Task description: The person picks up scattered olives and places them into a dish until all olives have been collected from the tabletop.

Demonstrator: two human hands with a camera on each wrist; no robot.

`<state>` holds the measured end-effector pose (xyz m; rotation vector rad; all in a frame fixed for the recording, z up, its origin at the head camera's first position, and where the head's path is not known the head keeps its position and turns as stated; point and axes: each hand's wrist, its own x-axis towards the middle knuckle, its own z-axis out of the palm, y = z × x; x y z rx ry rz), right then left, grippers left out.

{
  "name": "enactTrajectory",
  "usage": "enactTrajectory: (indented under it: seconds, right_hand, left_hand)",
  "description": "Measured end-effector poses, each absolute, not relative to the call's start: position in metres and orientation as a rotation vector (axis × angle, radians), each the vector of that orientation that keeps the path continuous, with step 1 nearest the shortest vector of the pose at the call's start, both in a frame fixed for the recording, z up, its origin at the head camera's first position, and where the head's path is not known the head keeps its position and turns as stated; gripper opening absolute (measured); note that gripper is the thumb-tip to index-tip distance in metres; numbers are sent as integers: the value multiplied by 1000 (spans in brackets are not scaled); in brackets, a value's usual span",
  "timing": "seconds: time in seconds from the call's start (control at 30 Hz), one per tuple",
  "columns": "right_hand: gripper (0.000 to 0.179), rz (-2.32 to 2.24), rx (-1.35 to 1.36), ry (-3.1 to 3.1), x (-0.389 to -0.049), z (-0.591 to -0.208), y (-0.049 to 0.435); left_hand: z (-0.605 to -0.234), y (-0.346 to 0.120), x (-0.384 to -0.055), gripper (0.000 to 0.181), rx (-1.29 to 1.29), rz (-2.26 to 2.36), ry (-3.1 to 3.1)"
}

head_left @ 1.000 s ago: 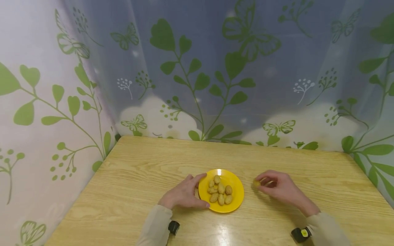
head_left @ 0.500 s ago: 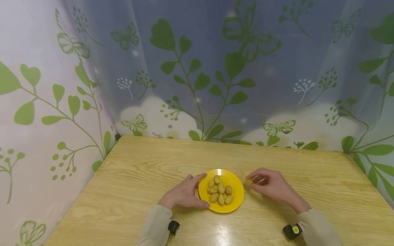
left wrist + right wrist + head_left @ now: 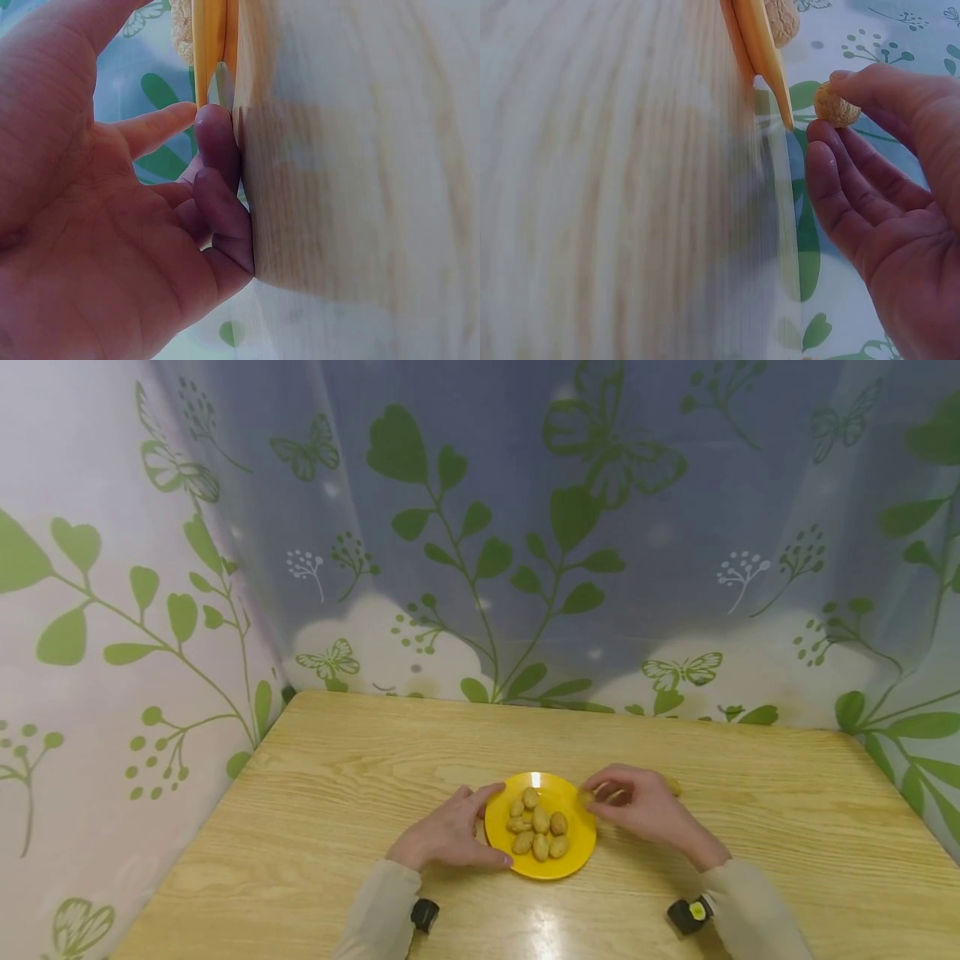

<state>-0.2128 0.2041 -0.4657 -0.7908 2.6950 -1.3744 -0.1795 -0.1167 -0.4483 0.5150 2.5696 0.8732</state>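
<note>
A yellow plate (image 3: 577, 852) holds several tan walnuts (image 3: 540, 820) in their shells. My left hand (image 3: 450, 833) holds the plate at its left side, the thumb at the near rim and the forefinger at the far rim. In the left wrist view, other fingers of that left hand (image 3: 112, 202) lie low by the table, below the plate's edge. My right hand (image 3: 637, 806) pinches one walnut (image 3: 835, 105) between thumb and fingertips. It is raised right at the plate's right rim. Seen from the right wrist, this walnut is wrinkled and roundish, higher than the rim.
Another tan piece (image 3: 674, 786) lies on the table behind the right hand, partly hidden by it. The wooden table (image 3: 337, 760) ends at a patterned curtain (image 3: 480, 610) with leaves and butterflies. Both wrists carry small black cameras.
My right hand has moved left with the walnut, from the table right of the plate to the plate's rim. The left hand and the plate have stayed in place.
</note>
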Motion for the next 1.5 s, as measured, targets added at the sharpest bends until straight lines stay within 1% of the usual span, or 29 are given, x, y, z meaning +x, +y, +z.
enactTrajectory:
  seconds: [1.0,1.5]
  right_hand:
    - [20,-1389,-834,2603,-221,-468,164]
    - [17,-1275,-760,2595,-226,-468,154]
  left_hand:
    - [-453,-117,-182,106,515,849,2585]
    - [-451,-117,-182,106,495,862,2573]
